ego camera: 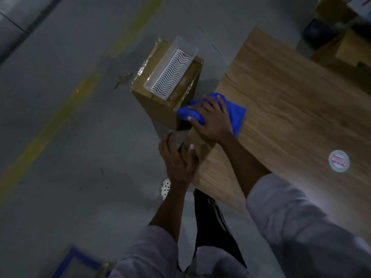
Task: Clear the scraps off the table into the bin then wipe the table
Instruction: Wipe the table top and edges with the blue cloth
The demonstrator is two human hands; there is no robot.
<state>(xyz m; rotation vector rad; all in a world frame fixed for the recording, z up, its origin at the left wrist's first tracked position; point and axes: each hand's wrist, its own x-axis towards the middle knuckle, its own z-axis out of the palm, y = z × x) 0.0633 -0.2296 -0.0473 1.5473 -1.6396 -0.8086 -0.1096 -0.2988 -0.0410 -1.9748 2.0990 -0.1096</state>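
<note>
A blue cloth (235,115) lies at the near left corner of the wooden table (291,93), partly hanging over its edge. My right hand (212,119) presses flat on the cloth with its fingers spread. Just below that, my left hand (178,157) is cupped against the table's edge, thumb on the top, fingers raised beside the edge, and nothing visible in it. A clear plastic bin (186,49) with a white wavy grid inside rests on a cardboard box (160,109) right beside the table's corner. No scraps are visible on the tabletop.
A round sticker (338,161) sits on the table at the right. Cardboard boxes (345,49) stand beyond the table's far side. The grey floor carries a yellow line (66,109) and a blue taped square (74,261). My white shoe (165,187) shows below the table's edge.
</note>
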